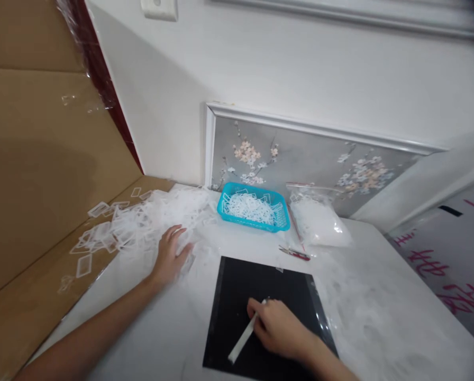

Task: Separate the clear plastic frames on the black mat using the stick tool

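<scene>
My left hand (172,255) reaches to the near edge of a heap of clear plastic frames (153,217), thumb and fingers apart; nothing shows between them. Over a black mat (237,291), my right hand (276,323) is closed round a thin whitish strip-like stick (243,338), which slants down to the left. What its upper end looks like is mostly hidden by the fingers. A tiny clear piece (279,270) lies at the mat's top edge.
Behind the mat stands a blue basket (254,227) of small white pieces. To its right are a clear bag (320,225) of white pieces and red-handled thread snips (295,254). Cardboard (42,159) borders the left, and a picture panel (300,143) is on the wall behind.
</scene>
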`<state>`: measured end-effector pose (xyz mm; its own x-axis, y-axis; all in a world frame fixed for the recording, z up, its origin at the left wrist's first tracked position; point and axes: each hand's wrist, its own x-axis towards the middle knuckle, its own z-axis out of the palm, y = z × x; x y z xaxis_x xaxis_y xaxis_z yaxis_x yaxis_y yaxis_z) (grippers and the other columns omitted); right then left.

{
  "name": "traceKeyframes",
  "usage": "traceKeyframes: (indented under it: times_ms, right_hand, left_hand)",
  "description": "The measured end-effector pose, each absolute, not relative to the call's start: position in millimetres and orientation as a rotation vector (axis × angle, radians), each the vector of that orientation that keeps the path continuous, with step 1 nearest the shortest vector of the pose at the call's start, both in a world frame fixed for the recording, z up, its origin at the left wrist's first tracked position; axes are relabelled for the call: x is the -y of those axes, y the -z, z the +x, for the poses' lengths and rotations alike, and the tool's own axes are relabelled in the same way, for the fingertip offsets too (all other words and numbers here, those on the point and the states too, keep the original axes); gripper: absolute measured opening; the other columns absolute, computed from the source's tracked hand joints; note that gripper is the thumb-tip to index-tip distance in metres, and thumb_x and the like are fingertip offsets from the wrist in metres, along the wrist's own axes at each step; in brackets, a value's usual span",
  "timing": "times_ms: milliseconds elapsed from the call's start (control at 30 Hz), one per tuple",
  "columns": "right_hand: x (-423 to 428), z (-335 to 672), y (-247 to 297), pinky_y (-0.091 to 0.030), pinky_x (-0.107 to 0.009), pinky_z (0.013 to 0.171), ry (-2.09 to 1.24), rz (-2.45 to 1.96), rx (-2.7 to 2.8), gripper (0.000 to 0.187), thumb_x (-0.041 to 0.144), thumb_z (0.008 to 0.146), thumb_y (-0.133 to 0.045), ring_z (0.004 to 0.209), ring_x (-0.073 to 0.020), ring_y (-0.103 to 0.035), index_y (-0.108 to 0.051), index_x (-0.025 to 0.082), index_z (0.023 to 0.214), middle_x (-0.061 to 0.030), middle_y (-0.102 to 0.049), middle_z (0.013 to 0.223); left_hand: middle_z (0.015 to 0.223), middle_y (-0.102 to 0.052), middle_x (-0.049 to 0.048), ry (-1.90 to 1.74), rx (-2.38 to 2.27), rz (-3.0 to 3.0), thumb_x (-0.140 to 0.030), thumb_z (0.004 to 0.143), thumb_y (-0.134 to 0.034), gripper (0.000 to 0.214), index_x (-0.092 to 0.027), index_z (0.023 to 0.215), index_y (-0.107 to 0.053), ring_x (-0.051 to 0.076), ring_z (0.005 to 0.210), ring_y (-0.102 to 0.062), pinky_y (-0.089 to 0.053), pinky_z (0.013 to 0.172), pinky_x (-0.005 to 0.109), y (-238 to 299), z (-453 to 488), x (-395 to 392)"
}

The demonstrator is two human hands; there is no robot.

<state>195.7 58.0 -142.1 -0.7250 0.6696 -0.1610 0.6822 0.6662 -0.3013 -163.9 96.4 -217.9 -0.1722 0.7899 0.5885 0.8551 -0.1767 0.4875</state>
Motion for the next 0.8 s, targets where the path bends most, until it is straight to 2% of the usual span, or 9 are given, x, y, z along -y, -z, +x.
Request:
traceKeyframes:
  times_ms: [100, 200, 333, 433, 500, 567, 633, 733, 800]
  right_hand:
    - [-43, 201, 161, -0.022, -0.032, 0.058, 0.455, 1.257, -2.767, 0.020, 0.013, 0.084, -0.044, 0.064, -0.0208, -0.069, -0.061, 0.023, 0.087, -0.0018, -0.071, 0.069]
    - [-43, 203, 164, -0.022, -0.033, 0.058, 0.468, 1.301, -2.730, 0.022, 0.013, 0.086, -0.042, 0.066, -0.0215, -0.071, -0.061, 0.024, 0.086, -0.0017, -0.072, 0.071]
    - [-45, 205, 157, -0.027, -0.031, 0.060, 0.549, 1.324, -2.709, 0.031, 0.015, 0.084, -0.044, 0.070, -0.0235, -0.072, -0.061, 0.025, 0.108, -0.0017, -0.075, 0.077]
    - [-43, 206, 156, -0.031, -0.031, 0.062, 0.549, 1.387, -2.637, 0.040, 0.014, 0.079, -0.046, 0.073, -0.0263, -0.072, -0.059, 0.024, 0.116, -0.0041, -0.076, 0.080]
    - [-40, 206, 156, -0.035, -0.031, 0.063, 0.551, 1.431, -2.610, 0.043, 0.011, 0.078, -0.045, 0.075, -0.0272, -0.072, -0.059, 0.022, 0.117, -0.0056, -0.076, 0.081]
    - [-39, 208, 156, -0.039, -0.032, 0.066, 0.561, 1.467, -2.607, 0.045, 0.009, 0.076, -0.044, 0.078, -0.0279, -0.073, -0.059, 0.021, 0.117, -0.0066, -0.076, 0.080]
    - [-40, 212, 154, -0.042, -0.033, 0.068, 0.540, 1.518, -2.593, 0.047, 0.009, 0.076, -0.044, 0.080, -0.0290, -0.073, -0.059, 0.020, 0.120, -0.0078, -0.075, 0.081]
    - [-44, 223, 147, -0.047, -0.038, 0.071, 0.429, 1.686, -2.489, 0.053, 0.016, 0.082, -0.043, 0.083, -0.0334, -0.073, -0.053, 0.016, 0.134, -0.0133, -0.076, 0.087]
    - [-47, 231, 143, -0.049, -0.042, 0.072, 0.382, 1.782, -2.401, 0.060, 0.022, 0.085, -0.044, 0.085, -0.0366, -0.073, -0.045, 0.013, 0.144, -0.0167, -0.076, 0.091]
  left_hand:
    - [0.141, -0.046, 0.0101, 1.340, 2.036, -1.785, -0.040, 0.095, -0.054, 0.041, -0.029, 0.134, -0.046, 0.028, 0.135, -0.043, -0.036, 0.114, 0.052, 215, -172, -98]
    - [0.143, -0.042, 0.0104, 1.329, 2.080, -1.642, -0.040, 0.097, -0.051, 0.041, -0.029, 0.135, -0.044, 0.027, 0.138, -0.040, -0.033, 0.117, 0.050, 203, -189, -104]
    - [0.146, -0.041, 0.0135, 1.210, 2.133, -1.518, -0.041, 0.096, -0.051, 0.045, -0.026, 0.137, -0.044, 0.033, 0.140, -0.034, -0.025, 0.116, 0.057, 172, -219, -123]
    - [0.144, -0.047, 0.0150, 1.067, 2.179, -1.585, -0.042, 0.089, -0.062, 0.047, -0.024, 0.131, -0.053, 0.040, 0.137, -0.034, -0.022, 0.112, 0.062, 150, -229, -148]
    - [0.142, -0.051, 0.0154, 0.984, 2.192, -1.701, -0.040, 0.078, -0.073, 0.045, -0.023, 0.118, -0.062, 0.042, 0.136, -0.035, -0.021, 0.111, 0.062, 139, -228, -168]
    - [0.131, -0.060, 0.0152, 0.946, 2.190, -1.821, -0.033, 0.073, -0.077, 0.030, -0.021, 0.099, -0.068, 0.041, 0.133, -0.040, -0.023, 0.111, 0.058, 128, -224, -186]
    - [0.109, -0.069, 0.0139, 0.962, 2.184, -1.907, -0.027, 0.073, -0.074, 0.012, -0.019, 0.080, -0.067, 0.038, 0.122, -0.051, -0.029, 0.107, 0.053, 112, -222, -202]
    - [0.069, -0.065, 0.0081, 1.082, 2.164, -1.961, -0.029, 0.078, -0.071, 0.020, -0.017, 0.065, -0.062, 0.031, 0.095, -0.061, -0.040, 0.094, 0.047, 74, -230, -218]
    - [0.057, -0.058, 0.0027, 1.218, 2.111, -1.974, -0.035, 0.082, -0.070, 0.026, -0.016, 0.067, -0.062, 0.024, 0.079, -0.059, -0.044, 0.085, 0.041, 40, -238, -223]
